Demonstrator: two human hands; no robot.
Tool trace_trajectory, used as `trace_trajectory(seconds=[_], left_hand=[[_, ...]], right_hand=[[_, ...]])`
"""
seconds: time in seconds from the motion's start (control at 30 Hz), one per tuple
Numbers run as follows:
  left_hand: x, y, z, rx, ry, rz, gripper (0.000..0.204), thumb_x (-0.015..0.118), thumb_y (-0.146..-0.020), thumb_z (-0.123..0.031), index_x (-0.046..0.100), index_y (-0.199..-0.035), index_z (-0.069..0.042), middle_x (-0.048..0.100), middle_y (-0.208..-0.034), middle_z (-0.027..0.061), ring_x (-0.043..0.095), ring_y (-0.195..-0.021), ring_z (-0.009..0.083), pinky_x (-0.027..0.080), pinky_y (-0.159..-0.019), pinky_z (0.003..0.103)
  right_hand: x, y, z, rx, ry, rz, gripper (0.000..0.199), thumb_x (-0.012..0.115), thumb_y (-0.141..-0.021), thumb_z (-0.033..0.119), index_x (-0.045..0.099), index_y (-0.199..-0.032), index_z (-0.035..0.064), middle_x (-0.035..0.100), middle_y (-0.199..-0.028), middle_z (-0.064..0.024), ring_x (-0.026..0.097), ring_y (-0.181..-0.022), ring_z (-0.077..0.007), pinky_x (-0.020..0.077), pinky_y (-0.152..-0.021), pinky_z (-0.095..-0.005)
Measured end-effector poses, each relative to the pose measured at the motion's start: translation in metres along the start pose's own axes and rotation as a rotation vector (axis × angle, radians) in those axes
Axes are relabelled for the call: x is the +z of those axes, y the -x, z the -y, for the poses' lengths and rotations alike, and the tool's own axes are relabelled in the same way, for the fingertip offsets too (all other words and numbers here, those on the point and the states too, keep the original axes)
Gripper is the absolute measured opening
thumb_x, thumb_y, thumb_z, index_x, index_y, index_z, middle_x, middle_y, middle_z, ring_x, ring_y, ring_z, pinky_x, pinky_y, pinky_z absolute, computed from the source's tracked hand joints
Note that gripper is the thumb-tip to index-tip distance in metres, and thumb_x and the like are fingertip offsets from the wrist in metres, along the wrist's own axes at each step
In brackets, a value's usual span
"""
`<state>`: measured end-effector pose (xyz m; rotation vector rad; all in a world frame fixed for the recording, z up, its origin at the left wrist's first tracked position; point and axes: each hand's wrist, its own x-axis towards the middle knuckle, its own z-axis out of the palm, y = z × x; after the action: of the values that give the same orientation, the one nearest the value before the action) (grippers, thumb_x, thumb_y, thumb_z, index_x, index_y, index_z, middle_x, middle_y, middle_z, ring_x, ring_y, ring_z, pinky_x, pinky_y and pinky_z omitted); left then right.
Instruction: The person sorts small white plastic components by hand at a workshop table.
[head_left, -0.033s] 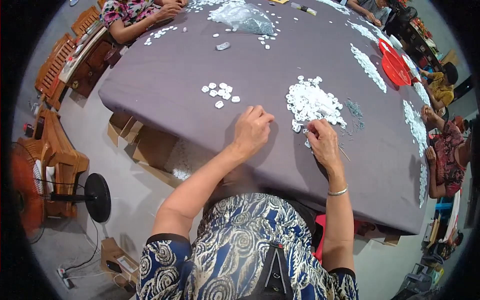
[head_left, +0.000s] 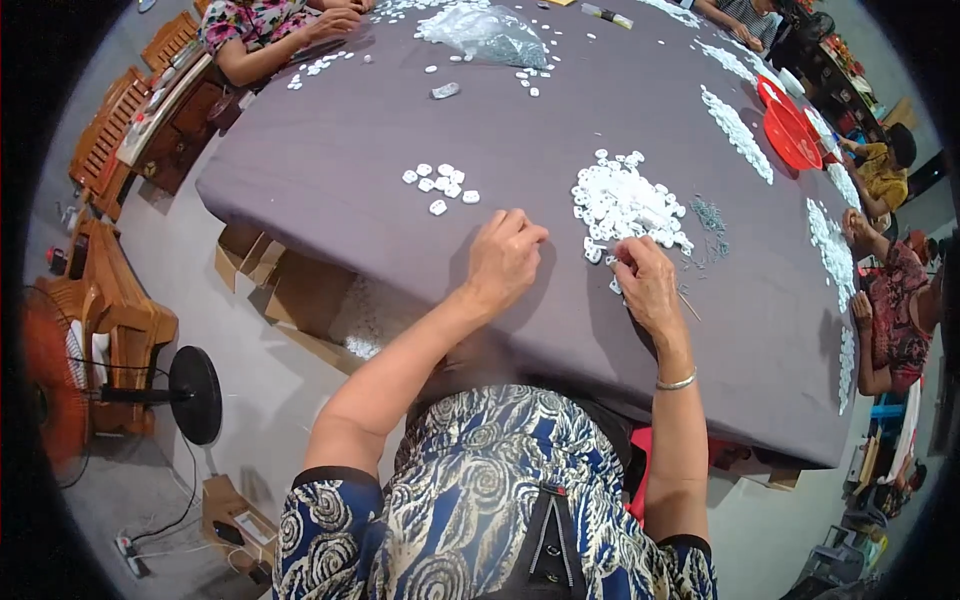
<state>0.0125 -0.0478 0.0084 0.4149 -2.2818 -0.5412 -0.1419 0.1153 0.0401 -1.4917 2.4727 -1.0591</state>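
Note:
My left hand [head_left: 506, 256] hovers over the grey tablecloth with its fingers curled and the thumb and fingertips pressed together. Whatever those fingers hold, if anything, is too small to make out. Beyond it lies a small group of white plastic pieces [head_left: 443, 184], squarish with holes. At the near edge of a larger pile of such white pieces [head_left: 622, 200], my right hand [head_left: 648, 282] is closed in a pinch, its fingertips beside a few loose pieces; what is between them is hidden. Thin grey nails [head_left: 709, 222] lie right of the pile, and a thin stick [head_left: 690, 307] lies beside my right hand.
A clear plastic bag [head_left: 490, 38] rests among white pieces at the far side. Red basins [head_left: 792, 138] and more piles line the right, where other people work. An open cardboard box [head_left: 300, 290] stands below the left table edge; fans [head_left: 195, 395] are at left.
Both my hands stay where they were. At the far left, another person's hand has shifted slightly.

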Motion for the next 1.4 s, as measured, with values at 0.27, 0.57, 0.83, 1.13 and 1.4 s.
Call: trace_trajectory(seconds=[0.27,0.57,0.83,1.13,1.4], left_hand=[[0.002,-0.004,0.002,-0.007,0.029,0.024,0.011,0.061,-0.077,-0.001,0.066,-0.085,-0.006,0.058,-0.083,0.0063,0.056,-0.08,0.0265,0.047,-0.07,0.038],[0.002,-0.01,0.008,-0.027,0.019,0.074,0.011,0.06,-0.08,-0.003,0.066,-0.089,-0.006,0.058,-0.085,0.0067,0.057,-0.084,0.0251,0.048,-0.073,0.038],[0.005,-0.004,0.006,-0.041,0.003,0.061,0.013,0.061,-0.076,-0.003,0.068,-0.086,-0.008,0.059,-0.085,0.0048,0.058,-0.083,0.0249,0.049,-0.074,0.038],[0.004,-0.005,0.007,-0.039,0.015,0.06,0.012,0.06,-0.077,-0.005,0.068,-0.085,-0.008,0.059,-0.085,0.0051,0.058,-0.084,0.025,0.049,-0.074,0.038],[0.004,-0.006,0.009,-0.013,-0.002,0.068,0.013,0.062,-0.079,-0.004,0.066,-0.091,-0.006,0.059,-0.086,0.0066,0.057,-0.083,0.0252,0.048,-0.073,0.037]], right_hand=[[0.002,-0.002,-0.001,0.031,-0.029,-0.014,0.011,0.056,-0.079,0.004,0.057,-0.088,0.0001,0.059,-0.082,-0.0155,0.057,-0.076,-0.0318,0.0454,-0.068,-0.0391],[0.005,-0.013,-0.016,0.0,-0.07,-0.077,0.012,0.054,-0.083,0.005,0.061,-0.092,0.0012,0.063,-0.08,-0.0166,0.062,-0.07,-0.0292,0.0482,-0.065,-0.0362],[-0.001,-0.009,-0.025,0.117,-0.198,-0.033,0.016,0.053,-0.084,0.009,0.064,-0.094,0.0034,0.061,-0.068,-0.0092,0.055,-0.058,-0.0166,0.0452,-0.058,-0.0304],[-0.002,-0.009,-0.023,0.131,-0.149,-0.07,0.014,0.057,-0.083,0.01,0.068,-0.09,0.0047,0.06,-0.064,-0.0086,0.052,-0.056,-0.0137,0.0434,-0.055,-0.029],[0.007,-0.01,-0.02,-0.129,0.087,-0.112,0.009,0.061,-0.083,0.011,0.066,-0.088,0.0056,0.061,-0.083,-0.0096,0.06,-0.081,-0.028,0.0479,-0.07,-0.0381]])
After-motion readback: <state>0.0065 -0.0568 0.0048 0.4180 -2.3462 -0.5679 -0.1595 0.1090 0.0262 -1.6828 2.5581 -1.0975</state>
